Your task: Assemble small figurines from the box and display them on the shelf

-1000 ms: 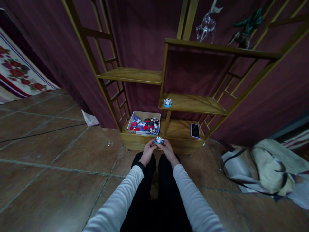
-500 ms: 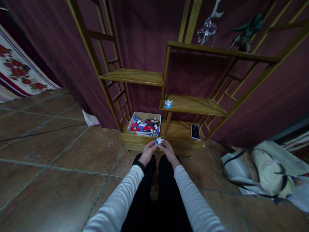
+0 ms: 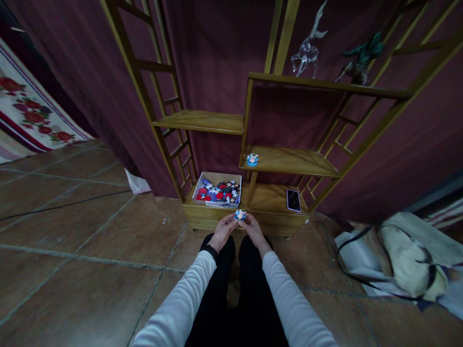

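Between my fingertips is a small figurine (image 3: 240,215) with a blue base and a pale, white and dark body. My left hand (image 3: 223,230) is closed on its left side, and my right hand (image 3: 253,229) grips it from the right. Just beyond the hands, an open cardboard box (image 3: 203,202) full of small red, white, purple and dark figurines (image 3: 219,193) sits on the low bottom board of the wooden shelf unit. A similar blue-based figurine (image 3: 252,159) stands at the left end of the middle right shelf (image 3: 292,162).
A phone (image 3: 293,200) lies on the bottom board at right. Higher up stand a clear glass deer (image 3: 306,55) and a green-and-brown statuette (image 3: 361,58). A pale bag (image 3: 408,253) with a dark strap rests on the floor at right. A cable (image 3: 72,205) crosses the floor at left.
The camera view has tilted slightly, so the shelf unit appears a little lower. Both hands still hold the figurine in nearly the same place.
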Demonstrator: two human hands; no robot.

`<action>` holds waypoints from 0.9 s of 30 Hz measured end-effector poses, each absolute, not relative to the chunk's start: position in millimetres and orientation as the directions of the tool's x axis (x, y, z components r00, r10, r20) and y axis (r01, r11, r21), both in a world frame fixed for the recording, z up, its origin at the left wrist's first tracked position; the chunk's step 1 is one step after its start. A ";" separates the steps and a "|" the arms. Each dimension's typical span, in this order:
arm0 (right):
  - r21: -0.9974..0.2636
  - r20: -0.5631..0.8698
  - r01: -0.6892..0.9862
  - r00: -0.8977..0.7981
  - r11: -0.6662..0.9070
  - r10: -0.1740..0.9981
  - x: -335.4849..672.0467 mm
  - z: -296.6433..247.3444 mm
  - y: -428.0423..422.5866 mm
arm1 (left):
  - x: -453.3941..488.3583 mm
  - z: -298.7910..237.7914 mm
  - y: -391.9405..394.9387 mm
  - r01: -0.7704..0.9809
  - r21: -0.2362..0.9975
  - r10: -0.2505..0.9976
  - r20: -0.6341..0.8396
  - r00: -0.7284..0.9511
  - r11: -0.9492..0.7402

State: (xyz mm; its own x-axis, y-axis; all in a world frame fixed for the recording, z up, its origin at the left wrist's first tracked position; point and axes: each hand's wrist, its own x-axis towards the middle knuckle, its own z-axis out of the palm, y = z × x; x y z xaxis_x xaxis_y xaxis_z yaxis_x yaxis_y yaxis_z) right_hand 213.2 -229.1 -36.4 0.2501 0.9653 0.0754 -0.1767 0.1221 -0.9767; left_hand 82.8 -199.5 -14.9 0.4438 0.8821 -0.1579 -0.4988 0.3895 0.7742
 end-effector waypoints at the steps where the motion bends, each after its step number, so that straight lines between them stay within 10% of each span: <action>1: -0.977 0.079 -0.174 0.254 0.126 0.964 212.9 -36.0 -229.4 | 82.7 -14.6 -199.7 -0.497 0.775 0.881 -0.156 0.448 0.390; 27: -0.970 0.042 -0.226 0.220 0.093 0.975 221.2 -28.4 -236.7 | 84.9 -17.7 -199.3 -0.487 0.769 0.885 -0.214 0.414 0.414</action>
State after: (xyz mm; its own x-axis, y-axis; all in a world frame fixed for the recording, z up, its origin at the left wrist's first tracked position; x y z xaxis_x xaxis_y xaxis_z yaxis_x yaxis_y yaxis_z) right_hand 221.2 -236.7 -28.4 0.2198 0.9746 0.0423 -0.2260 0.0930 -0.9697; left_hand 84.9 -199.3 -17.7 0.4135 0.8850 -0.2141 -0.4867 0.4136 0.7694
